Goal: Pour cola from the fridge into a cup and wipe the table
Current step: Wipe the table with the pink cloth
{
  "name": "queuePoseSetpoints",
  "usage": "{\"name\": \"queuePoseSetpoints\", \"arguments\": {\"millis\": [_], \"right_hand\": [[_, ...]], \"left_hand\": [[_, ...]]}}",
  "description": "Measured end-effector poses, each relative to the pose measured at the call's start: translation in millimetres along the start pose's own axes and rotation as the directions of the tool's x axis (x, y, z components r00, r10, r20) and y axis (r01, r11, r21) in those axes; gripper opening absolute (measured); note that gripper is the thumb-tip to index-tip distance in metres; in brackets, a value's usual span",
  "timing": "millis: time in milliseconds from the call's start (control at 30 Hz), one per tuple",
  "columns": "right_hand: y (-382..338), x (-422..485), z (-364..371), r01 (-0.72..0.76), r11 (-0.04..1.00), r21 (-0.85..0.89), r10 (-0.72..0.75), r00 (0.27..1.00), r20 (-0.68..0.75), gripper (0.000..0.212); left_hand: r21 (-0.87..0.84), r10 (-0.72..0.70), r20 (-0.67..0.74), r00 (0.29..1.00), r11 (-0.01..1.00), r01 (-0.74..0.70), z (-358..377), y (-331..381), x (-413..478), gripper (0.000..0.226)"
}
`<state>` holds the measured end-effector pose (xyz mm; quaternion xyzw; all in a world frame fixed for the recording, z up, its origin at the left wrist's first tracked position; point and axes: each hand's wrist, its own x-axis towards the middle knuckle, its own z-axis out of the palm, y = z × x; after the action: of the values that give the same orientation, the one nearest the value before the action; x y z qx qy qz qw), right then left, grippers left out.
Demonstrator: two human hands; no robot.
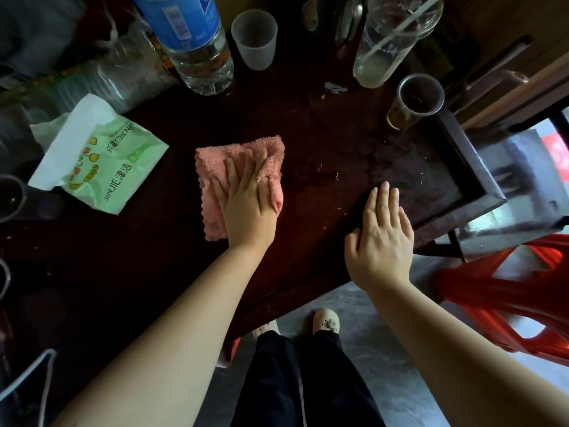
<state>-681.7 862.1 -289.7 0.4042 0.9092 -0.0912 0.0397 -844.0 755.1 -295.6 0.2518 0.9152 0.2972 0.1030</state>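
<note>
one flat left hand point(246, 198) presses fluffy pink cloth point(237, 167) (folded square).

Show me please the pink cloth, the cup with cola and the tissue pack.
pink cloth point(215, 161): head view, upper left fold.
cup with cola point(403, 117): head view, lower wall.
tissue pack point(120, 167): head view, green wrapper.

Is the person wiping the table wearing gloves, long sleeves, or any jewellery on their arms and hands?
No. The left hand and right hand are bare, with no gloves, rings, watch or bracelets showing. Both forearms are uncovered as far as the picture shows, so no sleeves are visible. The fingernails look short and unpainted. Lower down, dark trousers and light shoes show.
</note>
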Motion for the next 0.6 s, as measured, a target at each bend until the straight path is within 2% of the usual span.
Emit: {"name": "queuePoseSetpoints", "arguments": {"millis": [167, 300, 433, 600], "right_hand": [[-1, 0, 0, 0.001, 1.000, 0.006, -0.001, 1.000, -0.006, 0.075], [0, 1, 0, -0.004, 1.000, 0.000, 0.004, 1.000, -0.013, 0.074], [1, 1, -1, 0.003, 1.000, -0.004, -0.003, 1.000, -0.003, 0.074], [1, 1, -1, 0.006, 1.000, 0.007, -0.006, 1.000, 0.001, 0.072]], "left_hand": [[-0.050, 0.022, -0.011, 1.000, 0.998, -0.022, 6, 10, 5, 0.060], [-0.063, 0.076, 0.058, 0.995, 0.995, -0.072, 20, 33, 22, 0.062], [0.219, 0.212, 0.189, 0.959, 0.943, -0.251, 39, 47, 30, 0.060], [0.433, 0.207, 0.250, 0.946, 0.850, -0.300, 45, 48, 30, 0.055]]}}
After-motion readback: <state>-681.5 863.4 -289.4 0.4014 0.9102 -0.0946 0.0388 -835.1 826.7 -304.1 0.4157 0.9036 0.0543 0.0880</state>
